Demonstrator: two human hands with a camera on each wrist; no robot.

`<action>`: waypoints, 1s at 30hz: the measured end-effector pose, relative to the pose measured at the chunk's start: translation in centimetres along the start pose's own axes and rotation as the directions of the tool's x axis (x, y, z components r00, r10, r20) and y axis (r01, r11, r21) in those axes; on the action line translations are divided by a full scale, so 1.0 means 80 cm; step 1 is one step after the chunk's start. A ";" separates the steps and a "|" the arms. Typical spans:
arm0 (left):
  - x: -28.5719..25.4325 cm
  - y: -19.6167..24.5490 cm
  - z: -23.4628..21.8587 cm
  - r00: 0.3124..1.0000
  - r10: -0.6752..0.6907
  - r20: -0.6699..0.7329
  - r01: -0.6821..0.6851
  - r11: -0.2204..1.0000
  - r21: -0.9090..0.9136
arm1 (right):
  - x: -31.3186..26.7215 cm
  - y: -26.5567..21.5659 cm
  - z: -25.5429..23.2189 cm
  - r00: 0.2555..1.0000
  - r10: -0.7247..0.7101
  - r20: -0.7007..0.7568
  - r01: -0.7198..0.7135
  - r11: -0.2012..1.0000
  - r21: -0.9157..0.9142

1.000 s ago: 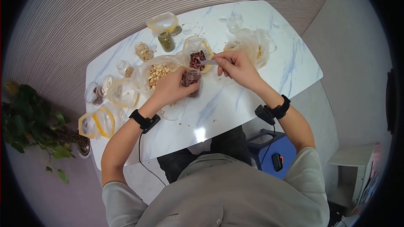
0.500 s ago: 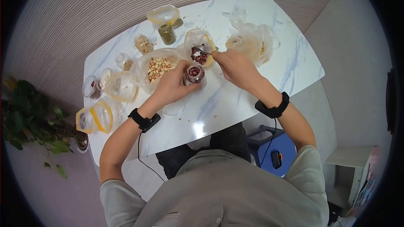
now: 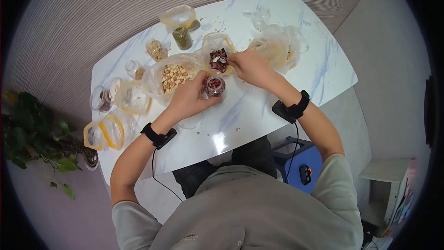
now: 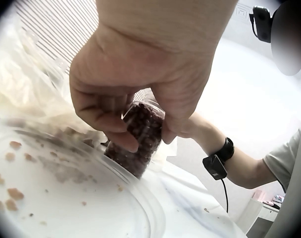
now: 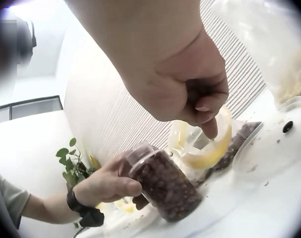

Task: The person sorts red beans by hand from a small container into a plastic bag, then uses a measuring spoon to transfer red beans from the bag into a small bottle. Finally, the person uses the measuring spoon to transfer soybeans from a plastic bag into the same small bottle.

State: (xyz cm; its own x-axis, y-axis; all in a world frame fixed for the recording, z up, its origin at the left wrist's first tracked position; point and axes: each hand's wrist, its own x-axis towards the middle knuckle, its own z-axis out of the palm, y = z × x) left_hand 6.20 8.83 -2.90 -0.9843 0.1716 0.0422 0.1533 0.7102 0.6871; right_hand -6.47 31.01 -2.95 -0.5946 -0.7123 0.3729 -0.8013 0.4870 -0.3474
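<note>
The left hand (image 3: 188,96) grips a clear jar (image 3: 215,86) round its side, thumb and fingers on opposite sides. Dark red beans fill much of the jar, seen through its wall in the right wrist view; its mouth is uncovered and tilted. The right hand (image 3: 254,69) pinches a metal spoon (image 5: 202,143), its fingers curled over the handle. The spoon's end reaches into a yellow-rimmed plastic bag (image 3: 209,42) of dark red beans (image 3: 218,60), just beyond the jar; the bag partly hides it in the right wrist view.
Left of the jar lies an open bag of pale nuts (image 3: 175,78). Behind stand a jar of green beans (image 3: 182,38) and a jar of pale pieces (image 3: 157,50). A crumpled clear bag (image 3: 273,46) is at the right. A clear lid (image 4: 66,198) with crumbs lies under the left wrist.
The jar has tipped from lying along the view to showing its mouth. The right hand has shifted slightly left, the spoon's end staying over the beans in the bag.
</note>
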 end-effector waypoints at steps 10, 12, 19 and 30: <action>0.000 0.003 0.000 1.000 -0.023 0.002 0.023 1.000 -0.022 | -0.003 0.028 -0.016 0.727 0.489 0.483 -0.612 0.142 0.778; 0.000 0.001 0.001 0.999 -0.032 0.005 0.032 0.999 -0.026 | -0.008 0.033 -0.019 0.721 0.507 0.472 -0.587 0.084 0.805; 0.005 -0.002 0.002 0.998 -0.014 -0.061 0.016 1.000 0.025 | -0.020 0.027 -0.042 0.728 0.530 0.435 -0.529 0.029 0.848; 0.017 0.016 -0.013 0.991 -0.122 -0.055 0.125 0.991 0.046 | -0.032 -0.018 -0.073 0.841 0.427 0.332 -0.449 0.211 0.868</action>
State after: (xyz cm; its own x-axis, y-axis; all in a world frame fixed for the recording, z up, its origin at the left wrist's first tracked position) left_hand 5.00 9.27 -1.24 -0.9990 0.0455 -0.0020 0.0332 0.7568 0.6528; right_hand -4.20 35.12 1.63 -0.8203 -0.5592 -0.1200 0.1556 -0.0162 -0.9877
